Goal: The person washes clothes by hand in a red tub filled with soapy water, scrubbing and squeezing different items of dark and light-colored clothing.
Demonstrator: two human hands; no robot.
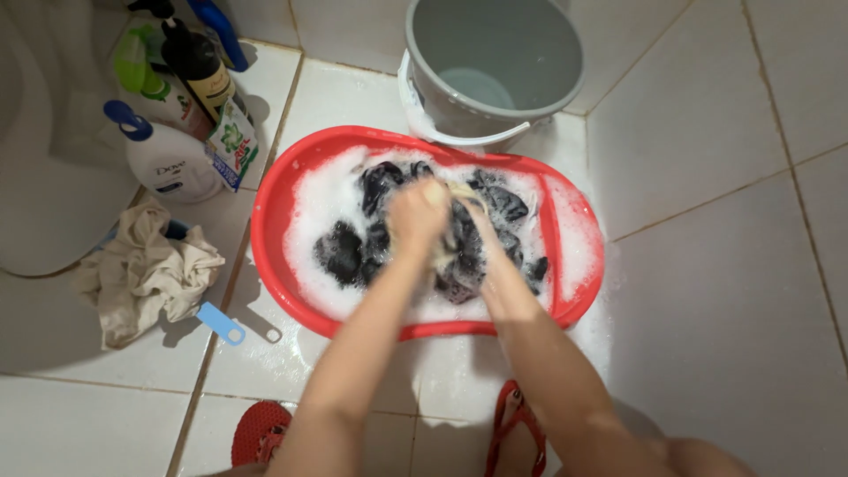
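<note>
A red oval basin [269,221] full of white suds sits on the tiled floor, with dark wet clothes [349,252] lying in the foam. Both my hands are in the middle of the basin, pressed together. My left hand [415,216] is closed on a pale, soapy piece of cloth [449,196]. My right hand [477,221] grips the same cloth from the right side, partly hidden by foam and dark fabric.
A grey bucket [495,62] with some water stands behind the basin. Several bottles [172,159] and a detergent packet [231,141] crowd the back left. A crumpled beige cloth [141,274] and a blue brush handle [221,323] lie at left. Red sandals [261,433] are below.
</note>
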